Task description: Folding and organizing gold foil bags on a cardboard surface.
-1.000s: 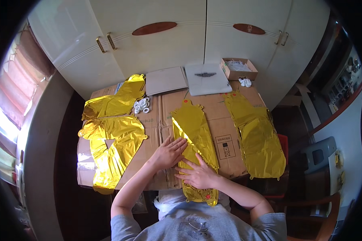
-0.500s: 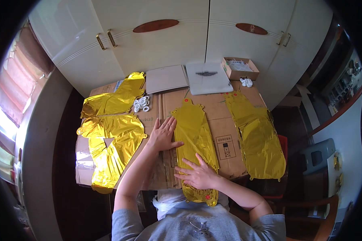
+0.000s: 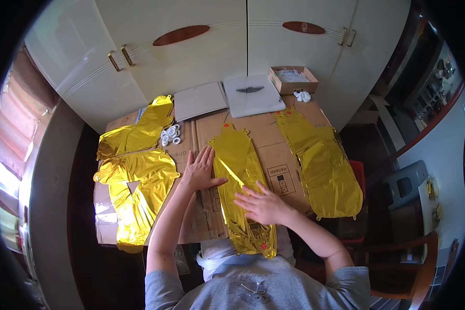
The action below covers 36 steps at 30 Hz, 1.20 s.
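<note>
A flat, uninflated gold foil balloon (image 3: 237, 160) lies lengthwise in front of me, its near end hanging over the table edge toward my lap. My left hand (image 3: 199, 173) is flat at the balloon's left edge, fingers out and thumb over the foil. On the lower right part of the foil rests my right hand (image 3: 265, 204), palm down with fingers spread. Neither hand grips anything. Small red marks show at the balloon's two ends. To the right lies another gold foil balloon (image 3: 325, 170); two more, an upper balloon (image 3: 137, 133) and a lower balloon (image 3: 139, 191), lie at the left.
Flattened cardboard (image 3: 287, 155) covers the table. White rolls of ribbon or tape (image 3: 170, 135) sit near the left balloons. Toward the back are a grey board (image 3: 200, 102), a pale flat panel (image 3: 253, 98), an open box (image 3: 294, 77) and a white bundle (image 3: 302, 96). A wooden chair (image 3: 423, 263) stands at right.
The view has shifted a little, moving the scene left and up. My right hand has slid a short way up and to the right over the foil. My left hand stays at the balloon's edge.
</note>
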Tool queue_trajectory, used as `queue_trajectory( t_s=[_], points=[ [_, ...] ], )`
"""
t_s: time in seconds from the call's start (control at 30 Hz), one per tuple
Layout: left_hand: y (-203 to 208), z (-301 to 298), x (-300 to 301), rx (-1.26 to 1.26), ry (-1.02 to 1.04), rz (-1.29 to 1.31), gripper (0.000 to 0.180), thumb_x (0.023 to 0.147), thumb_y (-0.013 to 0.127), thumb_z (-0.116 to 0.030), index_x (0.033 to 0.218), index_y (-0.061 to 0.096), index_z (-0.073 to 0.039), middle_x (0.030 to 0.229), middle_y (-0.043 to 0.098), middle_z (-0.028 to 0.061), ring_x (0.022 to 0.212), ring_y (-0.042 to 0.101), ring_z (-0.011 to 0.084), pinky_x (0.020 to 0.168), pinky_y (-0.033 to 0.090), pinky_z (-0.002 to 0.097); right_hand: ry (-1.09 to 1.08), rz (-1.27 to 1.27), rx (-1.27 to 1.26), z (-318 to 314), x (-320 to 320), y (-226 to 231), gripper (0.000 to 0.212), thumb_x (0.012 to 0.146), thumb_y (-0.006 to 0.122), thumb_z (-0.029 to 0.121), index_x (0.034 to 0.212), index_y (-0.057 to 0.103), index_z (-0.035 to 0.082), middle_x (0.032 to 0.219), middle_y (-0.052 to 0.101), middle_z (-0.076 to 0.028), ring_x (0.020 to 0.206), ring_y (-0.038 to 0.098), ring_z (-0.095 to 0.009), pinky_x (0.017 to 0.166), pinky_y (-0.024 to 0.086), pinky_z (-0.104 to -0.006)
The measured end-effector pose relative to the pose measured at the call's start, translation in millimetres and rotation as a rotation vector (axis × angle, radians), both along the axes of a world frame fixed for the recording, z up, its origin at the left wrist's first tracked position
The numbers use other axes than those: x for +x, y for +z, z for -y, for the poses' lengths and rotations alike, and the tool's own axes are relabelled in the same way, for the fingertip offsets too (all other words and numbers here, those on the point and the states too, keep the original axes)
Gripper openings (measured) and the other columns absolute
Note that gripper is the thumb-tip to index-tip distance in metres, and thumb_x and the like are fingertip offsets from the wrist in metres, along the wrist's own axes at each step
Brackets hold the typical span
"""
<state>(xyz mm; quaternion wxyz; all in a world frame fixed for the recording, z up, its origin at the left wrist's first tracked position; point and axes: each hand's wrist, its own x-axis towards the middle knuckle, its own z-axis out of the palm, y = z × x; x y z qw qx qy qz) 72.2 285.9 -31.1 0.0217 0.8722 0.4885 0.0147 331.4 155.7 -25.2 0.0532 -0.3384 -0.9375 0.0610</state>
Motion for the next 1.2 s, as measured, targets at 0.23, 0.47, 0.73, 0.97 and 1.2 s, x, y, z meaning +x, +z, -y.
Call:
queue_trajectory(
  t_s=[0.23,0.47,0.73,0.97,1.2],
  points=[
    [4,1,3,-0.007,0.001,-0.009,0.118,0.073,0.052,-0.082,0.149,0.023,0.003,0.156,0.024,0.0196,0.147,0.018,0.0293,0.116,0.012,0.0570,0.000,-0.052,-0.030,0,21,-8,0.051,0.098,0.048,0.039,0.144,0.044,0.018,0.152,0.039,-0.002,0.144,0.028,-0.023,0.118,0.017,-0.0509],
    [8,6,1,0.065,-0.013,0.015,0.112,0.078,0.050,-0.078,0.150,0.022,0.004,0.157,0.023,0.0197,0.148,0.016,0.0305,0.117,0.010,0.0570,0.004,-0.060,-0.026,-1,22,-9,0.054,0.099,0.046,0.041,0.146,0.040,0.017,0.153,0.037,-0.003,0.145,0.027,-0.023,0.118,0.015,-0.0506],
    [16,56,9,0.079,-0.251,0.114,0.095,0.087,0.046,-0.069,0.148,0.028,0.001,0.155,0.027,0.0185,0.145,0.023,0.0334,0.118,0.011,0.0538,-0.197,-0.271,0.165,18,30,26,0.048,0.092,0.060,0.034,0.131,0.052,0.008,0.132,0.053,-0.008,0.126,0.047,-0.024,0.108,0.030,-0.0478],
    [6,74,8,0.085,-0.169,0.145,0.095,0.088,0.044,-0.069,0.147,0.028,0.004,0.154,0.029,0.0188,0.145,0.023,0.0327,0.118,0.012,0.0528,-0.795,-0.898,-0.378,124,45,-10,0.013,0.086,0.068,0.010,0.092,0.058,0.004,0.075,0.058,-0.005,0.064,0.054,-0.010,0.059,0.045,-0.0242],
    [5,71,6,0.031,-0.106,0.146,0.092,0.089,0.046,-0.066,0.147,0.030,0.002,0.155,0.029,0.0179,0.146,0.021,0.0320,0.118,0.010,0.0532,-0.829,-1.284,-1.169,145,38,-49,0.022,0.100,0.053,0.021,0.095,0.062,0.001,0.081,0.060,0.003,0.077,0.053,-0.006,0.073,0.043,-0.0224]
  ],
)
